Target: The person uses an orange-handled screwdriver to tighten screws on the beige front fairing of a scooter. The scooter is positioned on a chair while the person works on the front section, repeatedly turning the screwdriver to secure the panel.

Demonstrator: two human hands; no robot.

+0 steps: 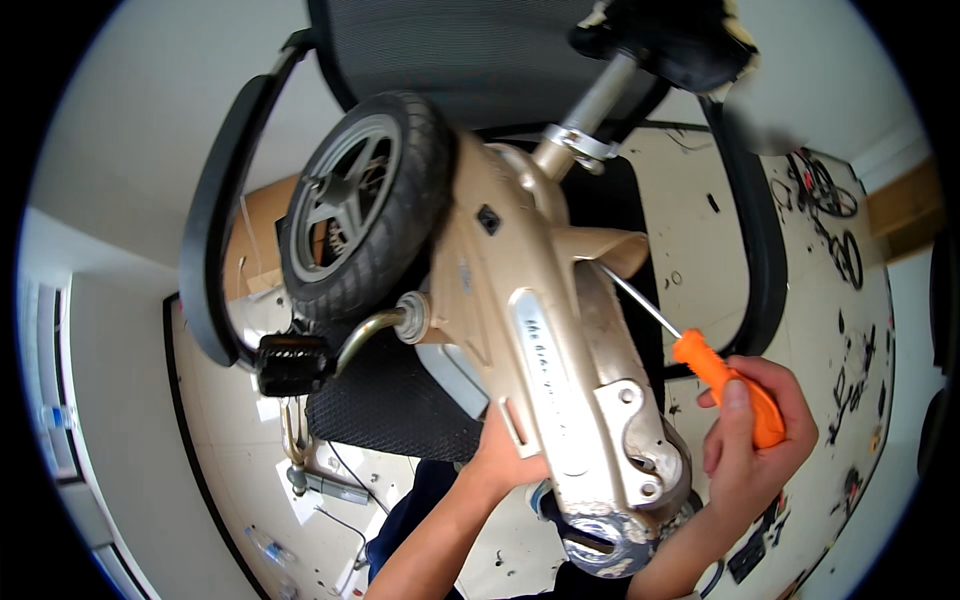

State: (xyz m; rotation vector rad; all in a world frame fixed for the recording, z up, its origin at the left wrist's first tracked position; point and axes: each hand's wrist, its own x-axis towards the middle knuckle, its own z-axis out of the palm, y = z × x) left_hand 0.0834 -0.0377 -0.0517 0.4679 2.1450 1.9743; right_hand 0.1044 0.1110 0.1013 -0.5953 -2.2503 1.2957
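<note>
A gold-coloured bike frame (490,290) lies tilted across the seat of a black chair. My left hand (505,450) grips its lower part from the left, with most of the fingers hidden under the frame. In my right hand (755,420) is a screwdriver (735,385) with an orange handle. Its metal shaft reaches up and left to the opening beside a raised gold cover (610,248); the tip is hidden there. A small spoked wheel (415,185), a black pedal (290,365) on a bent crank and a black saddle (670,40) are fixed to the frame.
The office chair (400,420) has an armrest (225,200) on each side. Cables and small dark parts (825,200) lie scattered on the floor at the right. A metal fork (295,445), a plastic bottle (270,550) and a cardboard box (255,240) are at the left.
</note>
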